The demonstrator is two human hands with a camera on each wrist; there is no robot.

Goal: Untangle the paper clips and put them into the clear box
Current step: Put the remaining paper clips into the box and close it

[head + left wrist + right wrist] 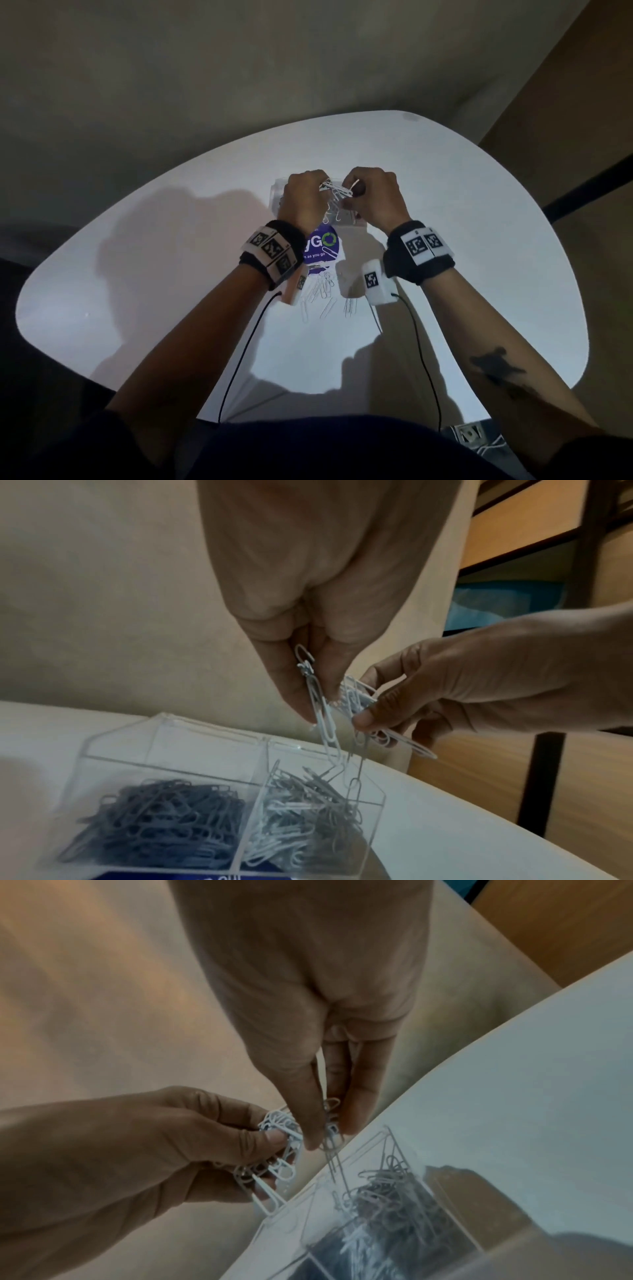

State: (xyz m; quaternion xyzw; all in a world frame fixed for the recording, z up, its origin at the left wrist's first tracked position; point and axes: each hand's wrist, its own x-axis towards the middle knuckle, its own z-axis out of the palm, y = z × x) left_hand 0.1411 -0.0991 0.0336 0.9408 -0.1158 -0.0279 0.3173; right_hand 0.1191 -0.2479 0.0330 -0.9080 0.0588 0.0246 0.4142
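A tangle of white paper clips hangs between my two hands above the clear box. My left hand pinches one side of the clump. My right hand pinches the other side. From the left fingertips a linked chain of clips dangles into the box's right compartment, which holds several white and silver clips. The left compartment is filled with grey clips. The right hand's thumb and fingers close on a few clips just over the box rim.
A purple printed card lies on the white table just nearer than the box. Several loose clips are scattered nearer still, under my wrists. Wooden furniture stands beyond the table's right edge.
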